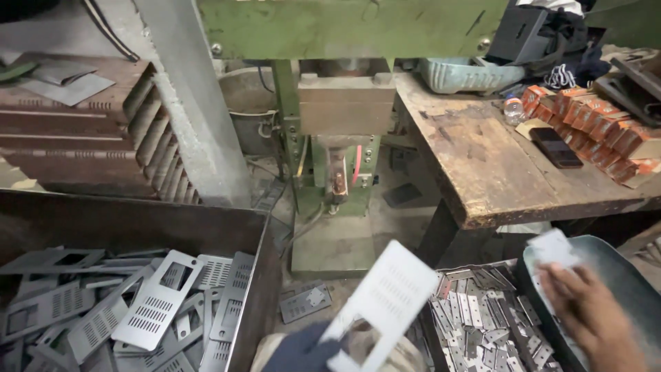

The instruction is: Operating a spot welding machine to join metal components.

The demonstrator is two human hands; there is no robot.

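Note:
My left hand (303, 351), in a dark glove at the bottom centre, holds a flat slotted metal plate (385, 303) with a rectangular cut-out, tilted up to the right. My right hand (595, 320), bare, rests at the lower right on a stack of similar pale plates (554, 249) lying in a dark curved tray (620, 265); its fingers press on the plates. A green press machine (341, 138) stands straight ahead, its die area open.
A dark metal bin (138, 220) at the left holds several slotted plates (155, 303). A box of small metal offcuts (478, 324) sits between my hands. A worn wooden bench (482, 158) at the right carries orange boxes (599, 127) and a phone (556, 147).

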